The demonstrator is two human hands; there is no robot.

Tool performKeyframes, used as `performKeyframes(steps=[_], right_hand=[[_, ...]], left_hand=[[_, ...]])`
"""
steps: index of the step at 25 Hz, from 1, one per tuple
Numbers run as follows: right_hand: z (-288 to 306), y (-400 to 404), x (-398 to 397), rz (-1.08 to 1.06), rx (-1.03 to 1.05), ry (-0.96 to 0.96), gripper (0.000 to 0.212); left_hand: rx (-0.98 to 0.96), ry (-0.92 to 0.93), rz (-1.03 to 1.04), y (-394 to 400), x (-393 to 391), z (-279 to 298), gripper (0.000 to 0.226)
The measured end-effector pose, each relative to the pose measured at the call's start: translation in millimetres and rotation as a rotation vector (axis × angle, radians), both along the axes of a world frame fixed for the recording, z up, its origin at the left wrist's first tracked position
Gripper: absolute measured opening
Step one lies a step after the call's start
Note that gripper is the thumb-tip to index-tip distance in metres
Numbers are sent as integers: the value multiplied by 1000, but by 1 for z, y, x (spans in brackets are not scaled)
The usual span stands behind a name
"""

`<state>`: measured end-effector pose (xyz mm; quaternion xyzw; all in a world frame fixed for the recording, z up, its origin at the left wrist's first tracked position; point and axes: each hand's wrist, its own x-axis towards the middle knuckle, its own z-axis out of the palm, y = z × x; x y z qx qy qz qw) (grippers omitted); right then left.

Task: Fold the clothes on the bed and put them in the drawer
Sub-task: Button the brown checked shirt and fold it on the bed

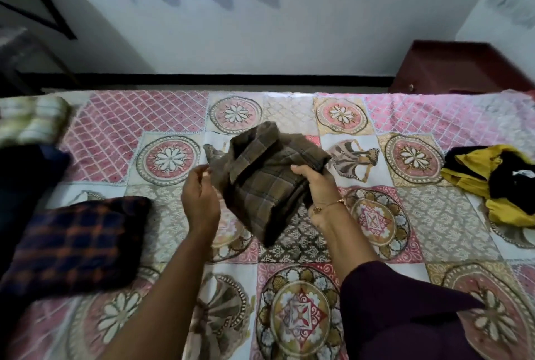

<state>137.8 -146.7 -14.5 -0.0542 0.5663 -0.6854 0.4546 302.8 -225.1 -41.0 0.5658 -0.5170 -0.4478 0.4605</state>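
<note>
Both hands are busy with one brown checked garment [266, 177], already folded into a compact bundle and held up just above the middle of the bed [434, 215]: the right hand [311, 186] grips its right edge with the thumb on top, while the left hand [199, 200] has its fingers curled at the left edge, pinching or steadying a corner. To finish the step well, the person would likely square the loose lower flap against the bundle and keep both edges pinched so the layers do not slide apart on the way to the drawer. A patterned pink and cream bedspread covers the bed. A yellow and black garment [492, 186] lies unfolded near the right edge, a dark checked cushion [72, 244] at the left. A dark red cabinet [463, 70] stands beyond the bed by the white wall.
</note>
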Motion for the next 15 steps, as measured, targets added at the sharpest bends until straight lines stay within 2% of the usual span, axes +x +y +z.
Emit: performKeyframes(steps=[3, 6, 9, 10, 12, 13, 14, 15], right_hand=[[24, 15, 37, 180, -83, 3, 18], [46, 38, 77, 359, -110, -48, 42], [55, 52, 100, 499, -72, -154, 85], [57, 56, 106, 538, -53, -169, 87], [59, 59, 126, 592, -29, -219, 70], [61, 60, 137, 611, -9, -245, 57], [61, 57, 149, 610, 13, -272, 45], [61, 53, 161, 608, 32, -283, 39]], left_hand=[[172, 20, -30, 11, 72, 22, 34], [406, 216, -47, 46, 148, 39, 33], [474, 287, -148, 89, 196, 53, 20], [485, 283, -173, 96, 208, 59, 18], [496, 312, -230, 102, 231, 72, 27], [476, 347, -235, 99, 243, 77, 26], [446, 391, -234, 92, 255, 82, 11], [411, 438, -229, 83, 268, 86, 17]])
